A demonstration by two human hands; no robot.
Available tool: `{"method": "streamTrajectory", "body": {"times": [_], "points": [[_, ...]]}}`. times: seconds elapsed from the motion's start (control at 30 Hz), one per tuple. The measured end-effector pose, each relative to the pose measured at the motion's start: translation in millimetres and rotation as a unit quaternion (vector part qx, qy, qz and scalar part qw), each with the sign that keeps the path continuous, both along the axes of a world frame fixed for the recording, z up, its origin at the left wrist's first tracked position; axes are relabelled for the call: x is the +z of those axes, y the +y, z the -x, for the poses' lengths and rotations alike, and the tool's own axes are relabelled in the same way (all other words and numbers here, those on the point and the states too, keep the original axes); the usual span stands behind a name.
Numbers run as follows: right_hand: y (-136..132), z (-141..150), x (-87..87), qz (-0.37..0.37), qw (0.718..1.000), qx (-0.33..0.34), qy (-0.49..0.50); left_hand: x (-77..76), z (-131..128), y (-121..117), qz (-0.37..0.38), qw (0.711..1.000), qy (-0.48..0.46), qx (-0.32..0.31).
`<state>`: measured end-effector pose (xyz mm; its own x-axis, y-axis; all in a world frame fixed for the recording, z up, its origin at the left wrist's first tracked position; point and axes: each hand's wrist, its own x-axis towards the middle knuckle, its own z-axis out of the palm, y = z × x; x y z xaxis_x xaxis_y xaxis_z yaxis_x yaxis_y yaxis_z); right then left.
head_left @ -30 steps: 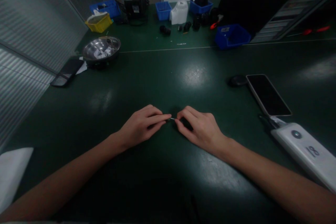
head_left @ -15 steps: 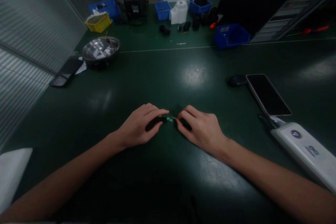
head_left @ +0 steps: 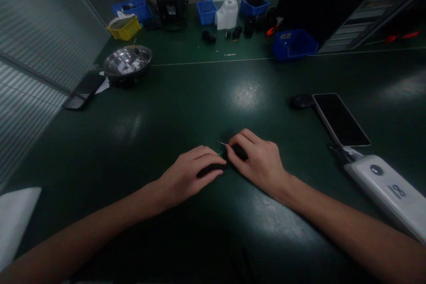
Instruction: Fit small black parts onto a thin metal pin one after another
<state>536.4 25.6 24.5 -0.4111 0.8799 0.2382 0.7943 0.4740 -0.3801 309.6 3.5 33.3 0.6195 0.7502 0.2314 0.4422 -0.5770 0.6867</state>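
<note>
My left hand (head_left: 191, 173) is closed, thumb and fingers pinched around a dark elongated piece (head_left: 211, 169) that looks black. A small green piece (head_left: 220, 154) shows just past its fingertips. Close by on the right, my right hand (head_left: 258, 155) is also closed, gripping a black object (head_left: 240, 151) partly hidden by the fingers. From its fingertips a thin, light metal-like tip (head_left: 222, 143) points left, above the green piece. The fingertips of both hands are nearly touching. Too little shows to tell the exact kind of either held thing.
A phone (head_left: 341, 120), a black mouse-like object (head_left: 301, 101) and a white device (head_left: 388, 186) lie right. At the left are a metal bowl (head_left: 113, 65) and a black flat object (head_left: 84, 91). Blue bins (head_left: 294, 46), a yellow bin (head_left: 124, 31) and a white housing (head_left: 227, 15) stand behind.
My left hand has moved right and nearer to me with its dark piece. The right hand has shifted slightly; its thin tip now sits above the green piece.
</note>
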Motion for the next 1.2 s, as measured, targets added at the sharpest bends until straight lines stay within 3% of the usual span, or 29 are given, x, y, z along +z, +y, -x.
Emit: {"method": "streamTrajectory", "body": {"times": [0.2,0.37,0.53,0.7,0.87,0.97,1.2], "points": [[3,1,0.1,0.007,0.999,-0.011,0.034,-9.0,-13,1,-0.047,0.997,0.049,0.024],[3,0,1.6,0.019,0.999,-0.01,0.044,-6.2,4,14,-0.063,0.994,0.085,0.035],[3,-1,4.2,0.04,0.998,-0.002,0.045,-4.1,64,57,-0.048,0.974,0.123,0.182],[4,-2,5.1,0.046,0.998,0.0,0.052,-10.8,154,97,-0.068,0.907,0.136,0.394],[4,-2,5.5,0.046,0.998,0.007,0.05,-13.8,221,105,-0.075,0.847,0.135,0.508],[4,-2,5.5,0.05,0.997,0.008,0.052,-14.4,235,104,-0.086,0.83,0.157,0.529],[5,-3,5.7,0.052,0.997,0.008,0.052,-14.9,236,109,-0.107,0.841,0.184,0.497]]}}
